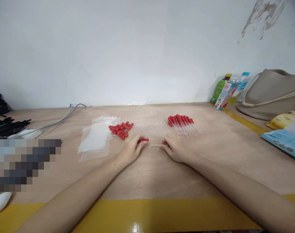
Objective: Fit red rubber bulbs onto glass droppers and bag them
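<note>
My left hand [132, 149] is closed on a red rubber bulb [143, 140], whose end points toward my right hand. Between the thumb and fingers of my right hand [173, 148] is a thin clear tube [155, 146], its free end toward the bulb with a small gap between them. Just behind my left hand lies a loose heap of red rubber bulbs [121, 129]. Beyond both hands many clear tubes [152, 128] lie side by side in a row. Behind my right hand are droppers [181, 121], clear tubes with red bulbs on their far ends, lined up together.
Clear zip bags [94, 137] lie left of the bulbs. A grey cable [62, 118] runs across the back left. Drink bottles [221, 90], a grey bag [270, 94] and a blue packet [284, 142] stand or lie at the right. Yellow tape [118, 213] edges the table.
</note>
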Action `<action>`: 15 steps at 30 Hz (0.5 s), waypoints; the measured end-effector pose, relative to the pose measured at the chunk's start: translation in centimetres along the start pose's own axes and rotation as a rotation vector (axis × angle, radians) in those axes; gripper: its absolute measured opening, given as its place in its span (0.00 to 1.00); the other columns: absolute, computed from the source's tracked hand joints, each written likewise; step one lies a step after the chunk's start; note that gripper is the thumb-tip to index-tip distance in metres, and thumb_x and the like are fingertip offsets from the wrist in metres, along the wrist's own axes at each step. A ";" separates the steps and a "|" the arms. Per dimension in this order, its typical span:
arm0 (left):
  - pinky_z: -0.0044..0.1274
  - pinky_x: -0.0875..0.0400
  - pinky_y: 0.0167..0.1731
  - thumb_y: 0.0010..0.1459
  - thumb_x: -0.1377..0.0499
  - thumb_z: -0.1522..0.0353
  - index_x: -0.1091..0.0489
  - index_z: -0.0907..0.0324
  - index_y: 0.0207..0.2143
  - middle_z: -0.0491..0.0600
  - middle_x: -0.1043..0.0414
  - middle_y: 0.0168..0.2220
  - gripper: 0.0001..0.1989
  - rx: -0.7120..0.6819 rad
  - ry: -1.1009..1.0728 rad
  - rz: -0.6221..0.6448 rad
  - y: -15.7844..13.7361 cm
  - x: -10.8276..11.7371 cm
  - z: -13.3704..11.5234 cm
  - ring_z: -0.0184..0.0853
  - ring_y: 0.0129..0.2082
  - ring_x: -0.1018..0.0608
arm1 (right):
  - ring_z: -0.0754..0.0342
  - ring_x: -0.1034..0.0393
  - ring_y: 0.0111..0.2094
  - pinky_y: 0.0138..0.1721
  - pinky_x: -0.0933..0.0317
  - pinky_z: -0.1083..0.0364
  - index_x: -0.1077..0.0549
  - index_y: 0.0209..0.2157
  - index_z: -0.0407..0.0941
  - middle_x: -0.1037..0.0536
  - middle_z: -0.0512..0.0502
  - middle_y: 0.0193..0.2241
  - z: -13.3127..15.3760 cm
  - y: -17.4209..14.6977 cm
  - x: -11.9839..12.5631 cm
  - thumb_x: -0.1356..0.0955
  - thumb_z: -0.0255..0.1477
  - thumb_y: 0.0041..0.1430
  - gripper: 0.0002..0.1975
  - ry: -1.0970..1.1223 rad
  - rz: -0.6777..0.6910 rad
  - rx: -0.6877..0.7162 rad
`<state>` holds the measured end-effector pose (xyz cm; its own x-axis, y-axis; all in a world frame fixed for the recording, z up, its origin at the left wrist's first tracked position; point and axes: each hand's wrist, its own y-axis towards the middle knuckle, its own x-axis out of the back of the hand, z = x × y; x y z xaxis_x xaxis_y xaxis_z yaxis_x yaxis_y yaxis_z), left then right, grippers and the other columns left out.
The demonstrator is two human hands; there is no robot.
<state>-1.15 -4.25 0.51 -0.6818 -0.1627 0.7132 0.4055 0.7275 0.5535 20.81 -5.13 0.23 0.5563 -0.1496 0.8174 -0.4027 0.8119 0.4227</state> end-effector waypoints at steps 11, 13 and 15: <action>0.22 0.31 0.35 0.59 0.48 0.68 0.31 0.58 0.38 0.46 0.25 0.34 0.08 -0.062 -0.062 0.008 0.1 -0.3 -0.5 0.31 0.33 0.25 | 0.58 0.38 0.25 0.33 0.47 0.56 0.34 0.30 0.44 0.29 0.52 0.23 0.7 0.1 0.0 0.39 0.31 0.58 0.06 0.185 -0.093 -0.021; 0.21 0.31 0.33 0.59 0.48 0.68 0.31 0.58 0.37 0.46 0.26 0.33 0.08 -0.040 -0.095 0.015 0.1 -0.3 -0.6 0.30 0.31 0.25 | 0.58 0.37 0.25 0.34 0.48 0.55 0.33 0.30 0.45 0.28 0.52 0.24 0.7 0.1 0.0 0.39 0.31 0.58 0.07 0.190 -0.073 -0.004; 0.20 0.31 0.32 0.58 0.47 0.68 0.30 0.58 0.36 0.45 0.26 0.31 0.07 -0.011 -0.128 0.030 0.0 -0.2 -0.8 0.30 0.30 0.25 | 0.59 0.37 0.26 0.36 0.49 0.55 0.32 0.30 0.45 0.27 0.53 0.25 0.6 0.2 0.1 0.39 0.31 0.58 0.07 0.203 -0.059 0.008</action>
<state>-0.54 -4.73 0.68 -0.7410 -0.0541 0.6693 0.4329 0.7234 0.5378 20.33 -5.36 0.65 0.7139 -0.0791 0.6957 -0.3706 0.8003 0.4713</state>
